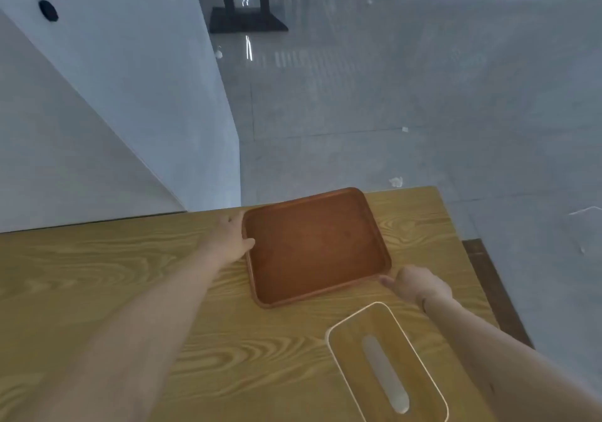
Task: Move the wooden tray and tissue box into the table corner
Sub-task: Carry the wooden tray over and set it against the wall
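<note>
A reddish-brown wooden tray [314,245] lies flat and bare near the far right corner of the light wood-grain table [130,275]. My left hand [229,237] grips the tray's left rim, thumb over the edge. My right hand [418,283] holds the tray's near right corner, fingers curled at the rim. A tissue box [387,366] with a wooden lid, white rim and a long slot sits in front of the tray, close under my right forearm.
A white wall [114,112] runs along the table's far left edge and ends at a corner. Beyond the table's far and right edges lies a glossy grey tiled floor [391,95]. A dark table base [247,14] stands far off.
</note>
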Available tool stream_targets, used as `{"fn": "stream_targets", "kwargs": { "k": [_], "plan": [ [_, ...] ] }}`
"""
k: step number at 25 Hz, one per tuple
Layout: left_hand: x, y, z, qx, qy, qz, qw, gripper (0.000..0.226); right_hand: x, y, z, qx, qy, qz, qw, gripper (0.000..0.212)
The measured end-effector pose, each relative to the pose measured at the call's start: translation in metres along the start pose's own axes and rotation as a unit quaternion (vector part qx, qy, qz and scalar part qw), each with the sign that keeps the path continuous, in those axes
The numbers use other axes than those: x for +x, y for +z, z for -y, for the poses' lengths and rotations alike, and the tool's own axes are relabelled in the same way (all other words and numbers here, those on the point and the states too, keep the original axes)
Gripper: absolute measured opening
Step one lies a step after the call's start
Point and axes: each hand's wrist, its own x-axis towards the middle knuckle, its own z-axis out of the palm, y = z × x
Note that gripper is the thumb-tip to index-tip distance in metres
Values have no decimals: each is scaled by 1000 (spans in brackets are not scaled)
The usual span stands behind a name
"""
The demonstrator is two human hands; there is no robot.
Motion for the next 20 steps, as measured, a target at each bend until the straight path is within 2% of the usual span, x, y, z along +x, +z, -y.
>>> {"fn": "stream_targets", "kwargs": {
  "k": [5, 9, 15, 20],
  "plan": [
    [21, 11, -5, -40, -64, -13, 997, 80, 26, 17, -4, 188, 17, 7, 982, 50],
    [29, 18, -6, -68, -63, -30, 995, 69, 40, 26, -4, 304, 48, -22, 951, 32],
    [25, 18, -5, -152, -63, -80, 983, 67, 45, 29, 6, 352, 86, -63, 930, 22],
    [5, -7, 0, -200, -52, -128, 970, 60, 33, 9, 17, 397, 70, -96, 910, 24]
  ]
}}
